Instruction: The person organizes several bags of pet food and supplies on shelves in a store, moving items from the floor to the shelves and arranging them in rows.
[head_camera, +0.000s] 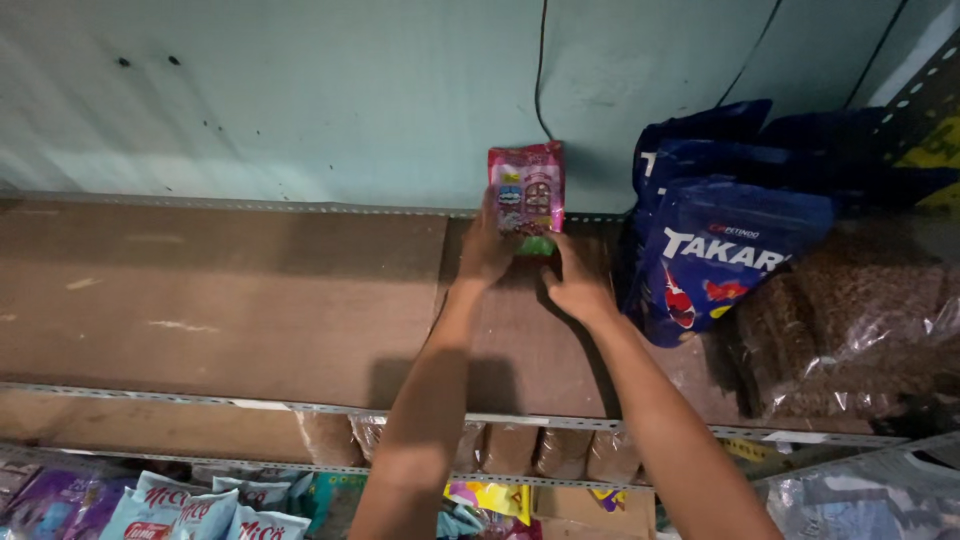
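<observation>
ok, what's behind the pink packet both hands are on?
The pale green wall stands behind the pink packet, which stands on the brown shelf. The packet hides whether it touches the wall.

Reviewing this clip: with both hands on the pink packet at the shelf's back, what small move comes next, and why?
Probably let go: the pink packet already stands upright against the wall, left hand and right hand at its base.

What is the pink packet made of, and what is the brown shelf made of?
The pink packet, held between the left hand and right hand, looks like thin, glossy printed plastic: it shines. The brown shelf looks like matte wood board, scuffed with pale scratches, with a perforated metal strip along its front edge.
</observation>
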